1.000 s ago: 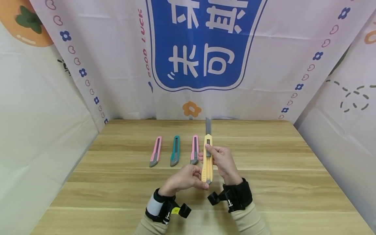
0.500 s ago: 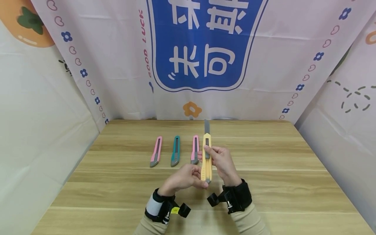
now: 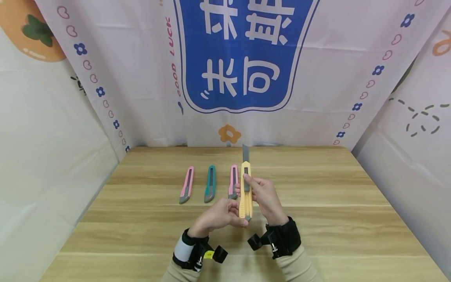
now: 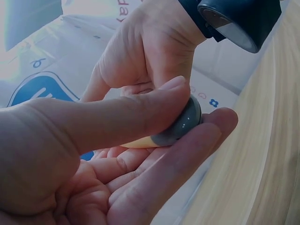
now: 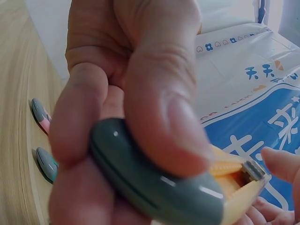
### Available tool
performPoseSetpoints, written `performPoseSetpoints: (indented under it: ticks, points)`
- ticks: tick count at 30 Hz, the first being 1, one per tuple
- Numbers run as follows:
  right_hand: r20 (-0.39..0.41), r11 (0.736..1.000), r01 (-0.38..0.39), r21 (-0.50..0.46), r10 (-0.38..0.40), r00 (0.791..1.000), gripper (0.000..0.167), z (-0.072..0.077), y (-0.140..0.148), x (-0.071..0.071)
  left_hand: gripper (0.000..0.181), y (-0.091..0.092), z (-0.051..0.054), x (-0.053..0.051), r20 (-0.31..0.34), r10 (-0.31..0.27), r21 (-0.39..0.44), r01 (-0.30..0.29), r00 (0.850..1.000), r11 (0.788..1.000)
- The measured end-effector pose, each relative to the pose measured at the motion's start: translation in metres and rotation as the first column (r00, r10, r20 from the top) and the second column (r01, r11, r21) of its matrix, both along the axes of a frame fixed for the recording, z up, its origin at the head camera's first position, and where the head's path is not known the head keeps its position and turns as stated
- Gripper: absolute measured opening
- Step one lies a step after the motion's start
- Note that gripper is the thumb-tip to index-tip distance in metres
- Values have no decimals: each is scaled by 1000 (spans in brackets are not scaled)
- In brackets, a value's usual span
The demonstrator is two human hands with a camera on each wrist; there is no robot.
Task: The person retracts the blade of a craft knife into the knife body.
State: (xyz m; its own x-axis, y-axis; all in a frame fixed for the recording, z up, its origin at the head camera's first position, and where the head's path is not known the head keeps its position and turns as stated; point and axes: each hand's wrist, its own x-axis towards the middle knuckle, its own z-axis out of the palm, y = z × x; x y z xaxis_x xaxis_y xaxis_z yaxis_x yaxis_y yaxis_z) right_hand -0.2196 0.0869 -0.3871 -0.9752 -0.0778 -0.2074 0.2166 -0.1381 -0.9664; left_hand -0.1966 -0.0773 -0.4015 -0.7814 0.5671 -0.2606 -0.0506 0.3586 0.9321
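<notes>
A yellow utility knife [image 3: 245,201] is held upright in front of the body, its grey blade [image 3: 245,153] sticking out of the top. My left hand [image 3: 220,213] pinches its grey bottom end, which the left wrist view shows between thumb and fingers. Higher up, my right hand [image 3: 265,196] holds the body from the right, its thumb on the grey slider [image 3: 246,184]. In the right wrist view the grey end cap [image 5: 159,183] is close to the camera under the left thumb, and the blade is out of sight.
Behind the hands, a pink utility knife [image 3: 187,185], a teal one [image 3: 210,184] and another pink one [image 3: 233,181] lie in a row on the wooden table [image 3: 324,231]. The yellow knife and right fingers partly cover the last. A printed cloth [image 3: 151,117] hangs behind.
The yellow knife has shifted slightly left with both hands. Its slider sits a little lower on the body, and slightly less blade shows than one second ago.
</notes>
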Motion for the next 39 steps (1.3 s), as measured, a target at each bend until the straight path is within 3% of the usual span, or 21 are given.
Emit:
performPoseSetpoints:
  ticks: [19, 39]
  points:
    - [-32, 1000, -30, 1, 30, 999, 46, -4, -2, 2, 24, 1, 0, 1, -25, -26, 10, 26, 999, 1000]
    - [-36, 998, 38, -47, -40, 999, 37, -4, -6, 2, 24, 0, 2, 2, -14, -29, 31, 29, 999, 999]
